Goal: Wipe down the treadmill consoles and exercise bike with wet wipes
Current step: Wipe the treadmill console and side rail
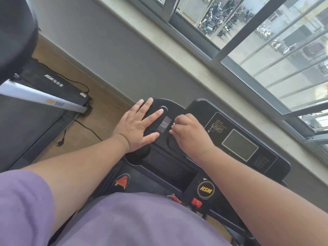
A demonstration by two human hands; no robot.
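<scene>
Your left hand [137, 126] lies flat, fingers straight, on the treadmill console [177, 139] left of its display screen [239, 145], apparently bracing you. Your right hand [189, 134], between left hand and screen, is curled, a scrap of white wet wipe [173, 123] showing at the knuckles, pressed down for scrubbing.
</scene>
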